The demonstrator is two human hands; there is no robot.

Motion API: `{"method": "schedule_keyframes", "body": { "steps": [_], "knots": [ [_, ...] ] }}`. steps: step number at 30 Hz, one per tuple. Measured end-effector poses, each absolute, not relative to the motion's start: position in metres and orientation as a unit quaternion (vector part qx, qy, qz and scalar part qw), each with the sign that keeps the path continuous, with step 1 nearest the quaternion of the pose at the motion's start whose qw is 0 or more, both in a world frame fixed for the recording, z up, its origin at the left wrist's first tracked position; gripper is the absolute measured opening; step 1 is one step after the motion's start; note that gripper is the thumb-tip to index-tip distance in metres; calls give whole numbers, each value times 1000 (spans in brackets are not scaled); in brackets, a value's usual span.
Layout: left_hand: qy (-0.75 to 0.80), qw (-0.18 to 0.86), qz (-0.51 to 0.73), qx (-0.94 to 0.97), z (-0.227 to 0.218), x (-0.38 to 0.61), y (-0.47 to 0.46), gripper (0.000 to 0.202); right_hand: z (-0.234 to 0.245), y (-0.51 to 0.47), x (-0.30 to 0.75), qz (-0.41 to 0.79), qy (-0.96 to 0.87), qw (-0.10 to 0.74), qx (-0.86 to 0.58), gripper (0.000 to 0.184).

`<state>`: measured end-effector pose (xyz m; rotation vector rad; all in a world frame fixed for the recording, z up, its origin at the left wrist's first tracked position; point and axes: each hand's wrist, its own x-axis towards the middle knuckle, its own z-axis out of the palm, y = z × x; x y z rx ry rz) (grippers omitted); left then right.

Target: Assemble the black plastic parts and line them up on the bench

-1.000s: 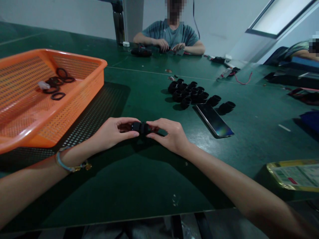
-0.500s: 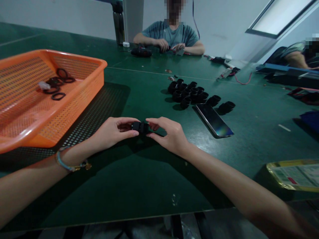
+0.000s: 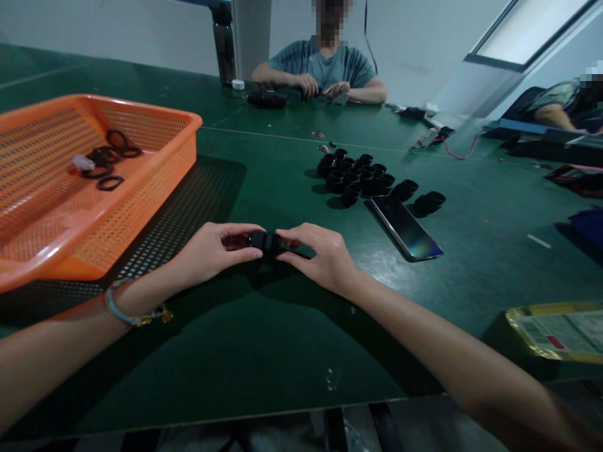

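A small black cylindrical part (image 3: 264,240) is held between both my hands just above the green table (image 3: 264,351). My left hand (image 3: 211,251) pinches its left end with thumb and fingers. Gripping the right end, my right hand (image 3: 320,257) has its fingers curled round it. A cluster of several similar black parts (image 3: 353,172) lies farther out, with two more (image 3: 419,196) to its right beside a dark phone (image 3: 405,226).
An orange mesh basket (image 3: 155,163) at the left holds several black rings (image 3: 110,160) and a small white piece. A person sits at the far side with hands on the table. A yellow-edged packet (image 3: 560,329) lies at the right edge. Another person is at the far right.
My hands have stayed nearly still on the black part; only the fingers shifted slightly. The person at the far right moved a little.
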<state>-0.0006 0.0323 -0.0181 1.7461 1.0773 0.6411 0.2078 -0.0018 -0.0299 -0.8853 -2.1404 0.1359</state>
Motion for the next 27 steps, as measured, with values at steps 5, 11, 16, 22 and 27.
{"method": "schedule_keyframes", "body": {
  "steps": [5,11,16,22,27],
  "knots": [
    [439,480,269,710,-18,0,32,47,-32,-1,208,42,-849,403,-339,22],
    [442,480,271,708,-19,0,33,48,-30,-1,208,-15,-859,395,-325,26],
    [440,477,269,712,-19,0,33,48,-29,-2,207,-15,-854,398,-335,23],
    [438,475,265,716,-18,0,33,48,-27,-3,207,17,-857,397,-329,18],
    [435,471,263,721,-19,-1,33,48,-28,-2,208,17,-857,399,-325,18]
  ]
}}
